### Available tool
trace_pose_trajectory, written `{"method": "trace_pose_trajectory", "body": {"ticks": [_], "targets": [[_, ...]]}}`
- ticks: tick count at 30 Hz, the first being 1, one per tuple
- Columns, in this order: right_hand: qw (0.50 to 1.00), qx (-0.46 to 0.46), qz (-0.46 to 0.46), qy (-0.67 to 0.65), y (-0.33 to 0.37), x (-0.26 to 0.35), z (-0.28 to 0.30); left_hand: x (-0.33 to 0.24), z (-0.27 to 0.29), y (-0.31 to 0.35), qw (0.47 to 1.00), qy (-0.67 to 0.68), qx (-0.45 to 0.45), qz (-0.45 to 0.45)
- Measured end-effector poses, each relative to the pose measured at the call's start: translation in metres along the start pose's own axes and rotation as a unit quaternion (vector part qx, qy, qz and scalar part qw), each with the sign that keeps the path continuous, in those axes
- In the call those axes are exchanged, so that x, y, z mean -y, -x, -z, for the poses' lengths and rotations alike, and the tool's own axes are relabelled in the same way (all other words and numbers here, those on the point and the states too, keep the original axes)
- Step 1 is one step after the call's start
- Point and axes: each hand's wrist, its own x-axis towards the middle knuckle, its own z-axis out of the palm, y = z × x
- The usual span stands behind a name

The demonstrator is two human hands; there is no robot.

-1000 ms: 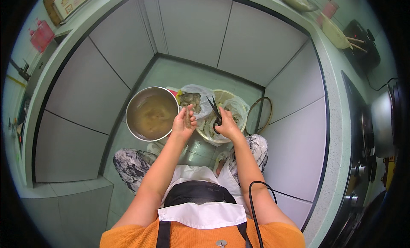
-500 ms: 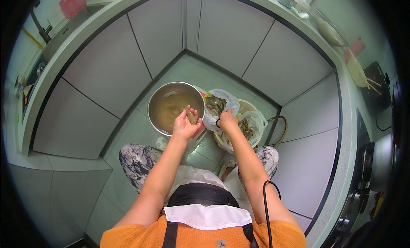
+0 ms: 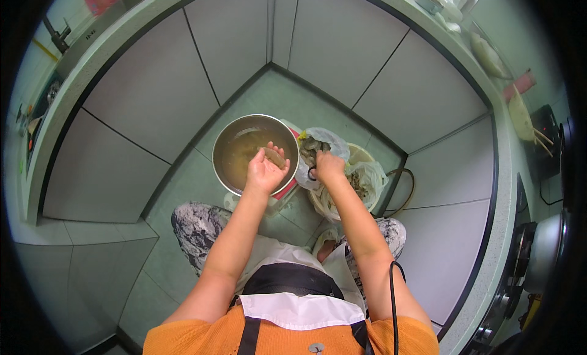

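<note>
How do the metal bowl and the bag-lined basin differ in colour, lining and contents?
The bowl is silvery; the basin is cream. The bowl's wall shows bare, while a pale bag lines the basin. The bowl holds cloudy water; the basin holds small pieces. Both are round and open-topped.

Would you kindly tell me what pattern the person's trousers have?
The trousers have dark marbled blotches on white, clearest in the head view.
</note>
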Motion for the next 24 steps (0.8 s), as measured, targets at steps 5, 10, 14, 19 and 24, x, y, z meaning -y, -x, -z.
{"method": "trace_pose_trajectory", "body": {"ticks": [5, 10, 14, 19, 24], "targets": [[0.994, -0.066, 0.032, -0.079, 0.01, -0.017, 0.019, 0.011, -0.005, 0.0, 1.0, -0.007, 0.017, -0.005], [0.97, -0.113, 0.02, -0.213, 0.042, -0.044, 0.036, 0.026, -0.007, 0.001, 0.999, 0.004, 0.029, 0.014], [0.954, -0.126, 0.018, -0.273, 0.087, -0.075, 0.038, 0.049, -0.005, -0.004, 0.997, 0.004, 0.034, 0.064], [0.915, -0.203, 0.095, -0.335, 0.135, -0.103, 0.049, 0.097, -0.006, -0.008, 0.988, -0.028, 0.089, 0.126], [0.858, -0.246, 0.072, -0.445, 0.156, -0.114, 0.059, 0.148, -0.014, 0.002, 0.972, -0.141, 0.132, 0.134]]}}
